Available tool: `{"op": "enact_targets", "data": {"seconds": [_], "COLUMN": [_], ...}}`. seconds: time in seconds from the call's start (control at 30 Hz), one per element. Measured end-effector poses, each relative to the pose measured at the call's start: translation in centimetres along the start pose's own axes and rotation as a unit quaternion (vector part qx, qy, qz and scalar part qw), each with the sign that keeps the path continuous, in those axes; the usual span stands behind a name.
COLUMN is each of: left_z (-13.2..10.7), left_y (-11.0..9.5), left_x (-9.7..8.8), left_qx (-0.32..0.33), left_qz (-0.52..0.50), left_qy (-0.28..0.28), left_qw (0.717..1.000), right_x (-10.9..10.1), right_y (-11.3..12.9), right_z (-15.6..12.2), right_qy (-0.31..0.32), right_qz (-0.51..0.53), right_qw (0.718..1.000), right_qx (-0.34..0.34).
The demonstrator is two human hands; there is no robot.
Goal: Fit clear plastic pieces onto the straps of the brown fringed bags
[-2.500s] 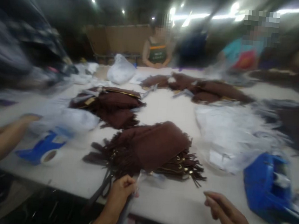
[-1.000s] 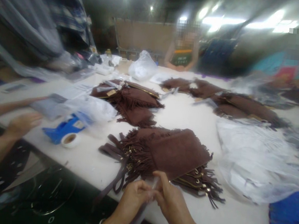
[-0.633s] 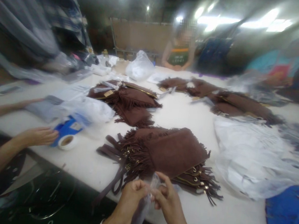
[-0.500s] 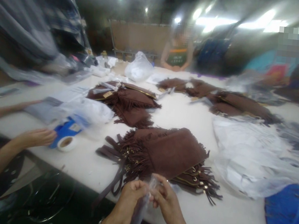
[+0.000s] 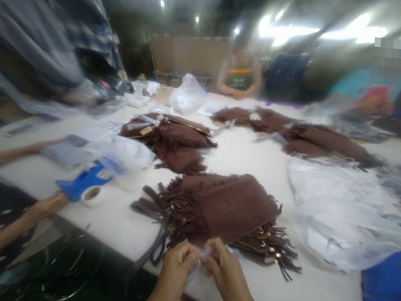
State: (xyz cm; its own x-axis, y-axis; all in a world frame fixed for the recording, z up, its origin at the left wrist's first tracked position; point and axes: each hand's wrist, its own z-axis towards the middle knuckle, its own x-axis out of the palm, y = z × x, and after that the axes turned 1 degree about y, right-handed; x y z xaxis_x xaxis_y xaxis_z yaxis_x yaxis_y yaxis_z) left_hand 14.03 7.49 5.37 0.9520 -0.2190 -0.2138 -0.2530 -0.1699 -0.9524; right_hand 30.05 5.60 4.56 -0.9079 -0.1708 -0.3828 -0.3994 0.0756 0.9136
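Both my hands meet low in the middle of the head view, at the table's near edge. My left hand [image 5: 177,269] is closed, its thumb and fingers pinching a clear plastic bag [image 5: 193,269]. My right hand [image 5: 223,268] pinches the top of the same bag, and the fingertips of both hands nearly touch. Most of the bag is hidden behind my left hand. Just beyond my fingers lies a stack of dark brown fringed bags [image 5: 235,208] with gold zips and rings. Their straps [image 5: 150,207] trail off to the left.
A co-worker's hand [image 5: 51,202] at the left holds a blue tape dispenser [image 5: 89,177] with a tape roll. More brown fringed bags [image 5: 184,134] lie farther back on the white table [image 5: 246,152]. White plastic [image 5: 336,211] and a blue object [image 5: 389,291] are at the right.
My hands stay together on the plastic bag, which hangs less visibly below them now. The co-worker's hand has moved down and left on the tape dispenser. The view has shifted slightly.
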Motion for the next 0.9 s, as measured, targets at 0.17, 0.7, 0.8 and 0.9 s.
{"op": "enact_targets", "data": {"seconds": [0.17,0.7,0.8,0.9], "left_z": [-0.5,-0.4,0.6,1.5], "left_y": [-0.1,-2.9,-3.1,-3.1], "left_x": [0.4,0.1,0.0,-0.1], "left_qx": [-0.01,0.032,-0.024,-0.079], "left_qz": [0.008,0.219,0.188,0.115], "left_qy": [-0.013,0.046,0.063,0.083], "left_qw": [1.0,0.974,0.98,0.987], "right_x": [0.6,0.7,0.7,0.6], "right_y": [-0.9,-2.7,-2.8,-2.8], "right_z": [-0.5,-1.2,-1.3,-1.3], "right_qy": [-0.028,-0.052,-0.055,-0.066], "right_qz": [-0.019,-0.08,-0.085,-0.099], "right_qw": [0.999,0.993,0.992,0.988], "right_qx": [0.003,-0.072,-0.082,-0.103]}}
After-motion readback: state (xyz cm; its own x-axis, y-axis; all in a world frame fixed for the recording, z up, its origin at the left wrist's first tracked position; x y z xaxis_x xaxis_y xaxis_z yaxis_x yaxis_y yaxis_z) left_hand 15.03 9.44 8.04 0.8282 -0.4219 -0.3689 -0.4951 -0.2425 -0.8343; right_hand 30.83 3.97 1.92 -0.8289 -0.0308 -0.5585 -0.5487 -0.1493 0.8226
